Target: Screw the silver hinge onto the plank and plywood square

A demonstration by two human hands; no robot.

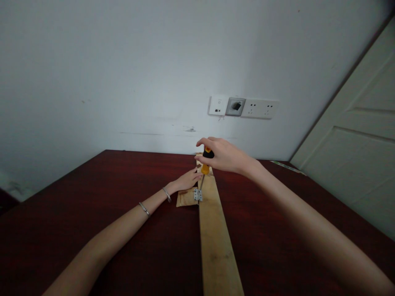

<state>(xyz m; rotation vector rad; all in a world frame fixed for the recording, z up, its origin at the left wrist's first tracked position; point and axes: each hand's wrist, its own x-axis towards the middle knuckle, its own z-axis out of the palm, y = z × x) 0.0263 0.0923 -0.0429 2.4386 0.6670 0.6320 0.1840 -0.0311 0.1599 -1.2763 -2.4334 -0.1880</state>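
My right hand [226, 155] grips a yellow-and-black screwdriver [205, 168] by its handle, held nearly upright. The shaft slants down to a small silver hinge [198, 195], its tip at or close to the upper part of the right leaf. That leaf lies on a long wooden plank [214, 234]; the left leaf rests on a short piece of wood [187, 197] beside the plank. My left hand [187, 180] lies with fingers stretched out over the short piece, fingertips reaching the plank's left edge near the screwdriver shaft.
Everything lies on a dark red table [148, 242] standing against a white wall [148, 70]. Wall sockets [259, 109], one part holding a black plug [236, 106], are above the table's back edge. A pale panelled door [364, 135] stands at the right. A thin flat strip [286, 166] lies at the back right.
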